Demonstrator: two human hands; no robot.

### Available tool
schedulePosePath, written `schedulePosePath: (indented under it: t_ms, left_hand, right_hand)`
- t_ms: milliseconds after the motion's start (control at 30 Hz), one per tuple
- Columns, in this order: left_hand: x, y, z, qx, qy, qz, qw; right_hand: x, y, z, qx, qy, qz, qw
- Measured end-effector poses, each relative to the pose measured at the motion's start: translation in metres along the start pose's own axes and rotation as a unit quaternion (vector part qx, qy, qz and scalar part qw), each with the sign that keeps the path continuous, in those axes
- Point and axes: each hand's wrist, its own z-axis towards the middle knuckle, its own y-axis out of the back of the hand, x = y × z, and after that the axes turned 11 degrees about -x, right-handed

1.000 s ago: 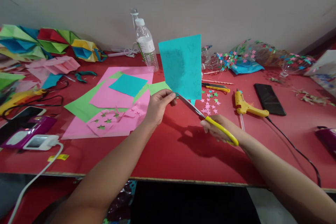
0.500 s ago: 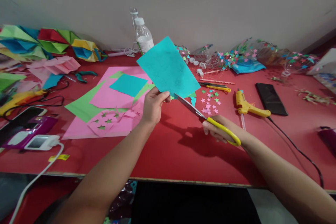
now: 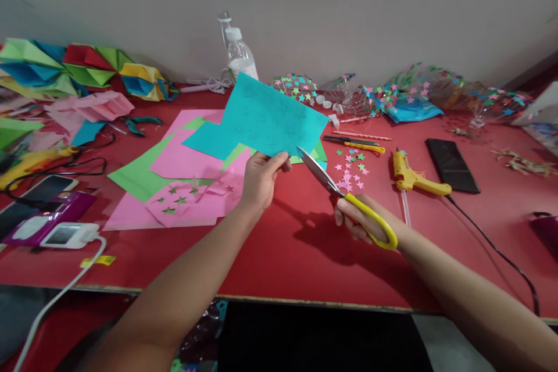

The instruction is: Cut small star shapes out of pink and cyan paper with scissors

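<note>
- Left hand [image 3: 258,185] is pinching the teal sheet [image 3: 270,113] by its bottom edge, pretty much mid-frame.
- Right hand [image 3: 355,222], lower right of centre, has fingers curled round yellow scissors [image 3: 369,211].
- Paper stars [image 3: 349,176] and a glue gun [image 3: 407,177] lie centre right on the red surface [image 3: 279,267].

left hand [image 3: 260,181]: raised, thumb against fingers | right hand [image 3: 365,221]: lower, fingers curled | forearms [image 3: 198,270]: angled inward
</note>
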Motion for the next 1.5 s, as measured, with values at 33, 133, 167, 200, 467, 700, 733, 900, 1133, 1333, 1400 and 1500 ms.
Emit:
schedulePosePath:
  t_ms: [33,133,167,200,467,700,733,900,1133,1333,1400,1500]
  left_hand:
    - [0.0,0.0,0.0,-0.003,0.002,0.001,1.0]
    - [0.0,0.001,0.0,-0.008,0.002,0.012,1.0]
    - [-0.001,0.001,0.0,-0.008,0.0,0.017,1.0]
    - [-0.001,0.001,0.001,-0.008,-0.001,0.022,1.0]
    - [0.002,0.001,0.001,-0.001,-0.015,0.045,0.999]
    - [0.007,0.006,0.002,0.019,-0.027,0.048,0.998]
    - [0.007,0.006,0.002,0.018,-0.029,0.047,0.998]
    - [0.006,0.007,0.003,0.01,-0.026,0.051,0.998]
    - [0.005,0.006,0.004,0.001,-0.031,0.066,0.997]
    - [-0.001,0.006,0.006,0.005,-0.011,0.032,0.999]
    - [-0.004,0.006,0.006,0.026,0.008,0.016,1.0]
    - [-0.008,0.006,0.005,0.055,0.035,0.01,0.998]
  right_hand:
    - [0.003,0.0,0.0,-0.005,-0.012,-0.006,1.0]
    - [0.012,-0.001,-0.002,-0.02,-0.046,-0.019,0.999]
    - [0.014,-0.001,-0.002,-0.025,-0.053,-0.021,0.998]
    - [0.016,-0.001,-0.003,-0.03,-0.057,-0.025,0.998]
    - [0.011,-0.006,-0.004,-0.033,-0.047,-0.02,0.998]
    - [0.015,-0.006,-0.003,-0.049,-0.056,-0.023,0.997]
    - [0.016,-0.006,-0.003,-0.051,-0.059,-0.024,0.997]
    - [0.015,-0.004,-0.004,-0.036,-0.048,-0.016,0.998]
    - [0.011,-0.005,-0.002,-0.041,-0.071,-0.018,0.996]
    - [0.014,0.0,-0.002,-0.04,-0.079,-0.029,0.996]
    - [0.014,0.004,-0.002,-0.027,-0.073,-0.033,0.996]
    - [0.013,0.01,-0.001,-0.016,-0.063,-0.037,0.997]
